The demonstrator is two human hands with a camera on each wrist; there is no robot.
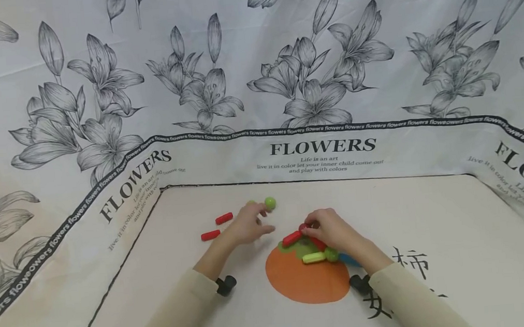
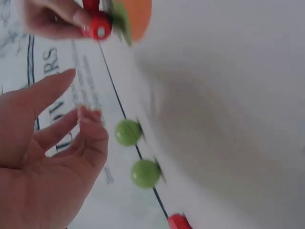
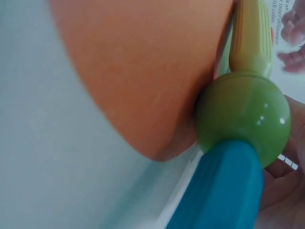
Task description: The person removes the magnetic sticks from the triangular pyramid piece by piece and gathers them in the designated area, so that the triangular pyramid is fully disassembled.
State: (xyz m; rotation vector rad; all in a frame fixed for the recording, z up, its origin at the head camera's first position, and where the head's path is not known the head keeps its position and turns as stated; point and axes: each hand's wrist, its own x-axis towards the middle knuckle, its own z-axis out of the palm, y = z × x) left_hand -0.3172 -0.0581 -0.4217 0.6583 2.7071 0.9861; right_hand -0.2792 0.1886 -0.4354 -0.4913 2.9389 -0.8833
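Observation:
My right hand (image 1: 335, 230) pinches a red ball (image 1: 303, 228) of a toy stick-and-ball structure, held over the orange persimmon print. A red stick (image 1: 291, 239) runs from that ball, and another red stick lies partly hidden under the hand. The structure also has a light-green stick (image 1: 314, 257), a green ball (image 3: 243, 119) and a blue stick (image 3: 217, 186) joined at that ball. My left hand (image 1: 248, 224) hovers with fingers loosely bent and nothing held, beside two loose green balls. In the left wrist view those green balls (image 2: 127, 132) lie just past its fingertips.
Two loose red sticks (image 1: 210, 235) lie on the pale cloth (image 1: 183, 274) left of the left hand. Black printed characters (image 1: 411, 262) are to the right of the persimmon print (image 1: 307, 284). A flower-printed curtain (image 1: 317, 151) encloses the back and sides.

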